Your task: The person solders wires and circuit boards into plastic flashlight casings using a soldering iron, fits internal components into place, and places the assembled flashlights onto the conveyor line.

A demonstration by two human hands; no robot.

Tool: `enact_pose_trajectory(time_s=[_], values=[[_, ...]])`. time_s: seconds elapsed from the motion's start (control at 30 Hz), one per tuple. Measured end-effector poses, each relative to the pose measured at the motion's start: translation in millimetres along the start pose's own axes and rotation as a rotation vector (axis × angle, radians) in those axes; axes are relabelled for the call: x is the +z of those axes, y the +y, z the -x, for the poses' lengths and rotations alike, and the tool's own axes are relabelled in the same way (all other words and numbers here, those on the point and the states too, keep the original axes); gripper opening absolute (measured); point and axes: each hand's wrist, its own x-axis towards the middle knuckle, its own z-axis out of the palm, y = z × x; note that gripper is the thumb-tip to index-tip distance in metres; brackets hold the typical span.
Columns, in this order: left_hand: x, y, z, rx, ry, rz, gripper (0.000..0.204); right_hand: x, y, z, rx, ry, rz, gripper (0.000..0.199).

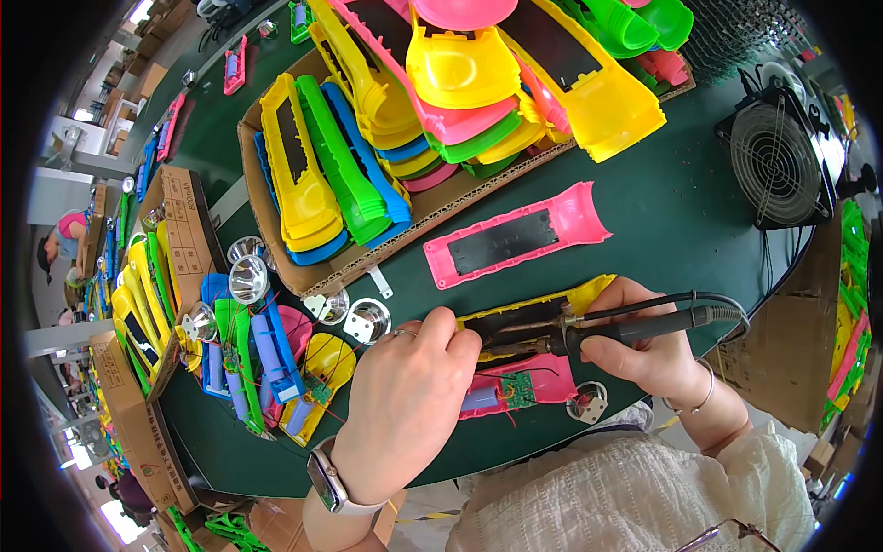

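My right hand point(644, 348) grips a black soldering iron point(635, 327) whose tip points left onto a yellow torch shell half point(589, 293) lying on the green table. My left hand point(409, 400), with a watch on the wrist, presses down on the left end of that shell and hides the spot under the tip. Just below lies a pink shell half point(552, 382) with a green circuit board point(518, 389), a blue battery cell point(478, 398) and red wires. Another pink shell half point(515, 237) with a black panel lies further back.
A cardboard tray point(276, 230) holds stacked yellow, green, blue and pink shells. Silver reflectors point(368, 319) lie left of my hands, beside half-built torches point(267, 359). A black fan point(777, 161) stands at the right. Cardboard boxes line the left edge.
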Motion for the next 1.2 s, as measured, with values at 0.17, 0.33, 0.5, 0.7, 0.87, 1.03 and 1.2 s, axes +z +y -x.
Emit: enact_pose_trajectory(time_s=[0.17,0.33,0.5,0.7,0.87,1.03,1.2], values=[[0.6,1.0,-1.0,0.002,-0.001,-0.015,0.011,1.8,-0.8,0.2,-0.019,0.006,0.006,0.018],[-0.8,2.9,-1.6,0.007,-0.014,-0.056,0.010,1.9,-5.1,0.3,-0.009,0.013,0.025,0.019],[-0.8,2.5,-2.0,-0.002,-0.024,-0.050,0.010,-7.3,-8.9,5.0,0.019,0.053,-0.164,0.021],[-3.5,3.8,-2.5,0.001,-0.037,-0.050,0.011,-29.9,2.6,15.1,-0.077,0.288,-0.276,0.030],[-4.4,4.1,-2.0,0.005,-0.052,-0.073,0.011,-30.8,11.9,14.7,-0.165,0.389,-0.330,0.035],[-4.3,6.0,-3.4,-0.004,-0.065,-0.099,0.012,-28.9,13.3,13.3,-0.187,0.377,-0.353,0.035],[-5.0,11.4,-0.9,-0.020,-0.036,-0.134,0.013,-26.2,8.4,13.8,-0.196,0.379,-0.377,0.035]])
